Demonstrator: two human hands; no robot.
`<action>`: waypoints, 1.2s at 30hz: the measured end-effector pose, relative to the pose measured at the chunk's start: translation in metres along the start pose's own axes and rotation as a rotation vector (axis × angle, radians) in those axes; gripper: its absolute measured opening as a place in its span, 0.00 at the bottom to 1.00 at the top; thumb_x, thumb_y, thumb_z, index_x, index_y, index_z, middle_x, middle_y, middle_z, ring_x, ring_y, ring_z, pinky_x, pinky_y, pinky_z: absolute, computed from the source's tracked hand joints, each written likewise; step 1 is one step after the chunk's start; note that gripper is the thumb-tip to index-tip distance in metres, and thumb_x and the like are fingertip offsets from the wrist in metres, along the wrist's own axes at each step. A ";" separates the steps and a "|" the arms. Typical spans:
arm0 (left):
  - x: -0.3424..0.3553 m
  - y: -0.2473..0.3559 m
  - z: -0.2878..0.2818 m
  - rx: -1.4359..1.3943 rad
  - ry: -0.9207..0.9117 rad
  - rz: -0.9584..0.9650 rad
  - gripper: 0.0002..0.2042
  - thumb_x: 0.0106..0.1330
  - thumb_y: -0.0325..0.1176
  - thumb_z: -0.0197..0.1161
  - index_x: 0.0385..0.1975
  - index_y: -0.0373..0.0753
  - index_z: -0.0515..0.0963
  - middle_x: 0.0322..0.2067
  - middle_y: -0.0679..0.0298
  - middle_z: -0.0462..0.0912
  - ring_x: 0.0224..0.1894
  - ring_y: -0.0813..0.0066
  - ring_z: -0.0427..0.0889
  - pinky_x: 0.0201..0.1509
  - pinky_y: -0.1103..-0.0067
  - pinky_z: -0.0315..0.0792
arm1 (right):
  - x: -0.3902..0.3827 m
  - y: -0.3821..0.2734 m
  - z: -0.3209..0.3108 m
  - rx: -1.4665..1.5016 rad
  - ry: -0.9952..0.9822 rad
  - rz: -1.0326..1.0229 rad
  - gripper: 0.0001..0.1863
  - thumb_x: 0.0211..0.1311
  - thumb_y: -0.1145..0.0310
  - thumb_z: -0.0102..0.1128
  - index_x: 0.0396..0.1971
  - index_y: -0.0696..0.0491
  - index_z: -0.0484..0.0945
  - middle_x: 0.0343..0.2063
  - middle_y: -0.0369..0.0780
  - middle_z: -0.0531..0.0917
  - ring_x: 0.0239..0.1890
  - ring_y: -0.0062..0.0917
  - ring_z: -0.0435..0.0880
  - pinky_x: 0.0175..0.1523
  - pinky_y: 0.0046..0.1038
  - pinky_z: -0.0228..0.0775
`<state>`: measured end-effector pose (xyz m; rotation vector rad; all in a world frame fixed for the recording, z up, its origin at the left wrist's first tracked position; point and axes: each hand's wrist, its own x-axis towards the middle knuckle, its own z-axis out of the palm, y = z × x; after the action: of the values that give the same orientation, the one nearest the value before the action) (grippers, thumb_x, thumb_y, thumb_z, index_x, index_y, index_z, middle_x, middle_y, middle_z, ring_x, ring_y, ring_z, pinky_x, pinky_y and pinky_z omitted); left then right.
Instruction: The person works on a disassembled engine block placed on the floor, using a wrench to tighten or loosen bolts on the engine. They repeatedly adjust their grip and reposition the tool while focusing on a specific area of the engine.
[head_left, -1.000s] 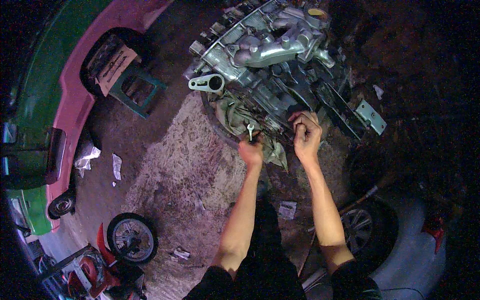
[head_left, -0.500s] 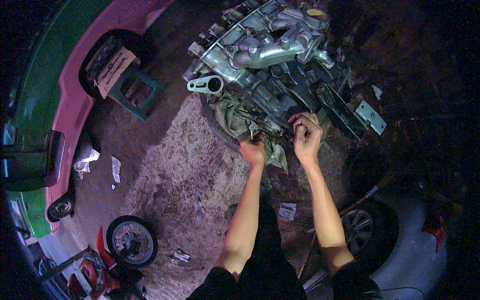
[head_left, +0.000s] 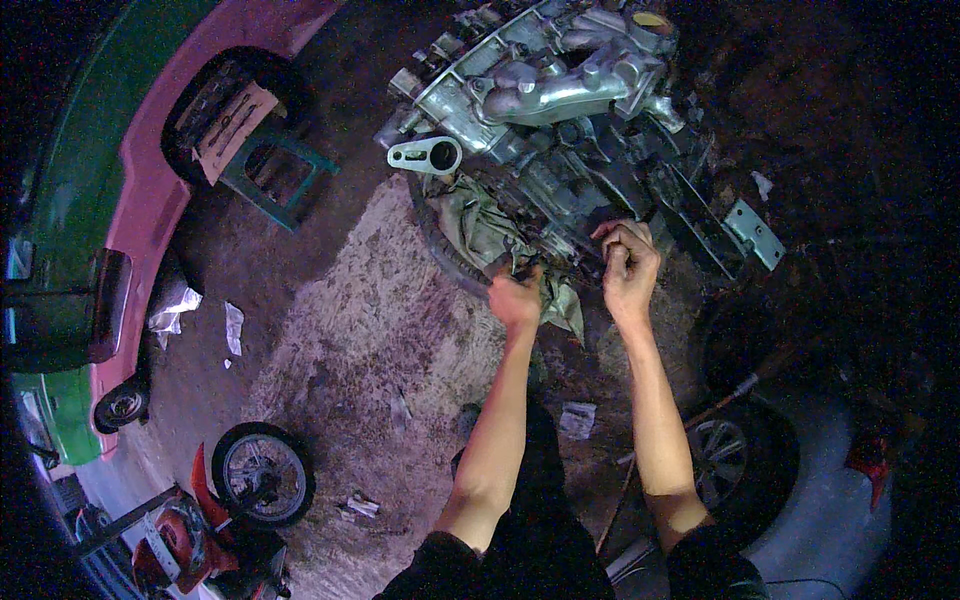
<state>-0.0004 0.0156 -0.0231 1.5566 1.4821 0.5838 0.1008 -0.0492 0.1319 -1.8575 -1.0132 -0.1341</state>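
Note:
A partly dismantled engine with a silvery intake manifold lies on the ground in front of me. At its near edge, my left hand is closed beside a crumpled grey-green rag. It grips what looks like a small wrench, whose end is dark and hard to make out now. My right hand is closed with fingers bent and pressed together, close against the dark lower engine parts. Whatever lies between its fingers is hidden. A flat metal arm with a round hole rests at the engine's left.
To the right lies a metal bracket plate. A green stool stands at the left by a pink and green vehicle. Lower left is a spoked motorcycle wheel; lower right, a car wheel. Paper scraps litter the floor.
The view has shifted slightly, so the engine sits a little further right. My left hand has turned, and the shiny tool end above it no longer shows clearly. My right hand stays closed.

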 end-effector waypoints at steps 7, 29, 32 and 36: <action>-0.004 0.009 0.002 0.177 0.014 0.110 0.21 0.50 0.41 0.72 0.43 0.39 0.80 0.28 0.46 0.83 0.35 0.43 0.82 0.39 0.57 0.75 | 0.001 0.002 0.001 0.012 -0.001 -0.014 0.08 0.50 0.79 0.46 0.18 0.58 0.75 0.27 0.43 0.83 0.32 0.36 0.75 0.42 0.33 0.65; 0.024 -0.031 0.029 -0.420 0.020 0.031 0.10 0.45 0.30 0.71 0.27 0.33 0.82 0.30 0.54 0.85 0.32 0.63 0.83 0.38 0.69 0.76 | -0.004 0.001 0.000 -0.035 -0.011 0.069 0.08 0.50 0.78 0.47 0.19 0.58 0.76 0.27 0.42 0.82 0.31 0.35 0.73 0.41 0.33 0.65; 0.024 -0.033 0.032 -0.713 -0.020 0.058 0.08 0.47 0.24 0.66 0.29 0.34 0.83 0.28 0.61 0.85 0.29 0.71 0.81 0.38 0.74 0.75 | -0.003 0.001 0.001 -0.004 0.016 0.044 0.08 0.50 0.78 0.47 0.20 0.58 0.77 0.27 0.43 0.81 0.33 0.35 0.73 0.42 0.33 0.65; 0.013 -0.024 0.038 -0.687 0.067 -0.015 0.10 0.47 0.18 0.61 0.30 0.34 0.84 0.27 0.66 0.85 0.29 0.75 0.80 0.40 0.76 0.74 | -0.004 0.001 0.001 0.003 -0.002 0.064 0.08 0.52 0.78 0.46 0.19 0.58 0.75 0.27 0.42 0.81 0.32 0.33 0.71 0.42 0.32 0.63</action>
<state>0.0199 0.0150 -0.0649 0.9918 1.1591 1.0160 0.0981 -0.0510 0.1289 -1.8853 -0.9540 -0.0931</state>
